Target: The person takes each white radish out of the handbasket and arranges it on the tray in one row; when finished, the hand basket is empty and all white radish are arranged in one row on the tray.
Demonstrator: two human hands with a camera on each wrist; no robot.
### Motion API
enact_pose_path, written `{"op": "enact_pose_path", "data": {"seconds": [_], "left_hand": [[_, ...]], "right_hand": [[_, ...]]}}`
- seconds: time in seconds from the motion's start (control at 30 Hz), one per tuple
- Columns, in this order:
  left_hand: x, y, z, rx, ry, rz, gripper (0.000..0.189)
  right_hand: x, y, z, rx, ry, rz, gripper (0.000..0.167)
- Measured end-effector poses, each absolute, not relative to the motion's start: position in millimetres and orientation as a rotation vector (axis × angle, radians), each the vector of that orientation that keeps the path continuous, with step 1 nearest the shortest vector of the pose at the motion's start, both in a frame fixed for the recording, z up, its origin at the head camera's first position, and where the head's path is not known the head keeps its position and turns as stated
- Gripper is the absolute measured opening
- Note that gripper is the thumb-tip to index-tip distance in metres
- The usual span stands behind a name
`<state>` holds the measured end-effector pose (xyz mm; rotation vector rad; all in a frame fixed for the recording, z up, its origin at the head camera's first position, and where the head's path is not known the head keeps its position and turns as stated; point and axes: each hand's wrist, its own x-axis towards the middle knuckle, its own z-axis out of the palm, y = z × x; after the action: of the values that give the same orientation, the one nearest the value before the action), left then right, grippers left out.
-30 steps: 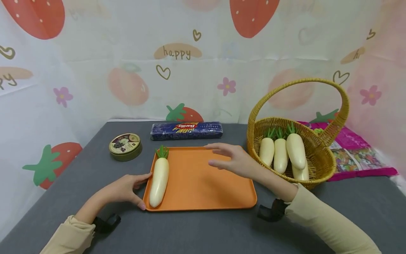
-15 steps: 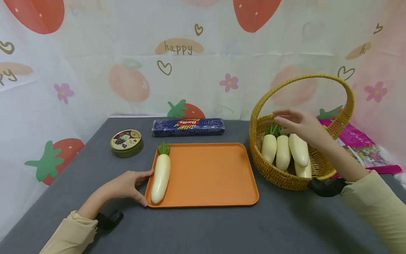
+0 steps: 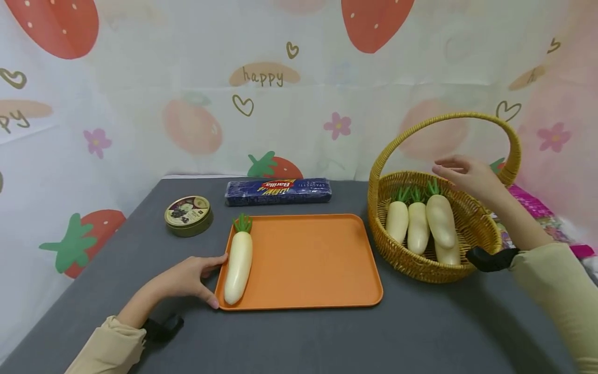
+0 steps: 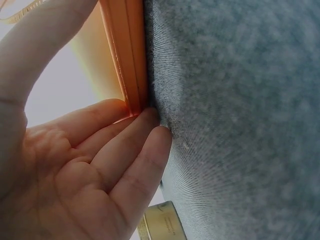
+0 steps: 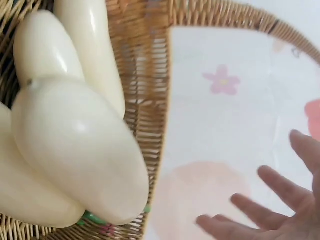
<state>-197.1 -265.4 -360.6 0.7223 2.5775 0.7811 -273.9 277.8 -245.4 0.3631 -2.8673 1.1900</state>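
Observation:
An orange tray (image 3: 308,259) lies on the table with one white radish (image 3: 239,267) along its left side, green tops pointing away. My left hand (image 3: 187,280) touches the tray's left edge; the left wrist view shows its fingers (image 4: 132,160) extended against the tray's side wall. At the right stands a wicker basket (image 3: 385,241) holding several white radishes (image 3: 440,221), one lying across another. Above the basket's back right part, under the handle, is my right hand (image 3: 469,179), holding nothing. In the right wrist view its fingers (image 5: 280,185) are spread apart from the radishes.
A blue spaghetti pack (image 3: 279,192) lies behind the tray. A round tin (image 3: 188,215) stands at the back left. Right of the basket lies a pink printed bag (image 3: 532,205), partly hidden by the right arm. A printed curtain (image 3: 280,119) hangs behind the table.
My right hand has moved from above the tray to the right, over the basket, then a little further right. The left hand stays at the tray's edge.

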Motion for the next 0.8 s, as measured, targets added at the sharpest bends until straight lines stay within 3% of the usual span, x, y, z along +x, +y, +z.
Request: {"op": "enact_pose_path", "data": {"seconds": [0.37,0.8], "left_hand": [[-193.1,-266.3,-360.5,0.732,2.578,0.791,0.098],[-192.5,-263.5,-357.9,0.704,2.546,0.822,0.100]], "right_hand": [[-288.7,286.2,-260.3,0.351,-3.214,1.142,0.080],[-297.4,290.2,-276.4,0.353,-3.370,1.334,0.077]]}}
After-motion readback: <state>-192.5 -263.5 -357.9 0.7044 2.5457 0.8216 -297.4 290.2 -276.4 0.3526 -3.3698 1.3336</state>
